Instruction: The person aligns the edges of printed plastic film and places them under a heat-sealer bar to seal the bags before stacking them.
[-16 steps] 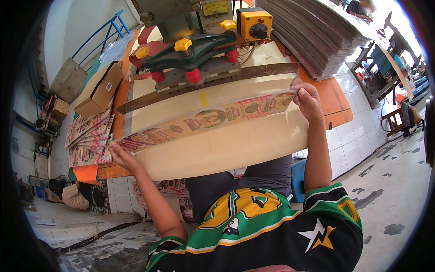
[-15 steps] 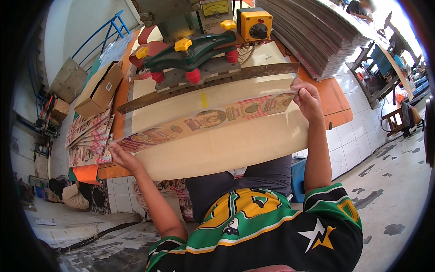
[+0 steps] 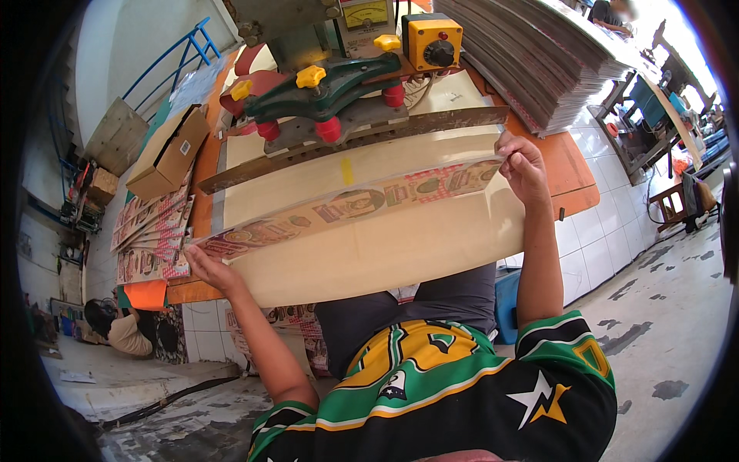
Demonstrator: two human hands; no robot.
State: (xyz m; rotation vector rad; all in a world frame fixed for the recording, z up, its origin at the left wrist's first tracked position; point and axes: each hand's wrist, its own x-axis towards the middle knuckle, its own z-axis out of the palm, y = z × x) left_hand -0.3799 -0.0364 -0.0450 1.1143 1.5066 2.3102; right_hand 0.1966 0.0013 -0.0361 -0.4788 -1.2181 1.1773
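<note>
Near the metal bar (image 3: 431,123), the left hand (image 3: 209,268) and right hand (image 3: 526,171) pinch opposite ends of a printed strip (image 3: 354,204).

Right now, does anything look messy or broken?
Yes. At left, the stacked printed sheets lie fanned and uneven, not squared up. At right, the pale floor has dark, ragged patches that look worn. The left hand and right hand hold a printed strip with no clear damage.

Bright daylight, strong fisheye bend

Light is strongest at the upper right, where the background burns out to white. A soft sheen lies on the cream surface (image 3: 385,258); pale haze dulls the printed strip (image 3: 350,205). Straight edges bow outward, and the corners go black.
</note>
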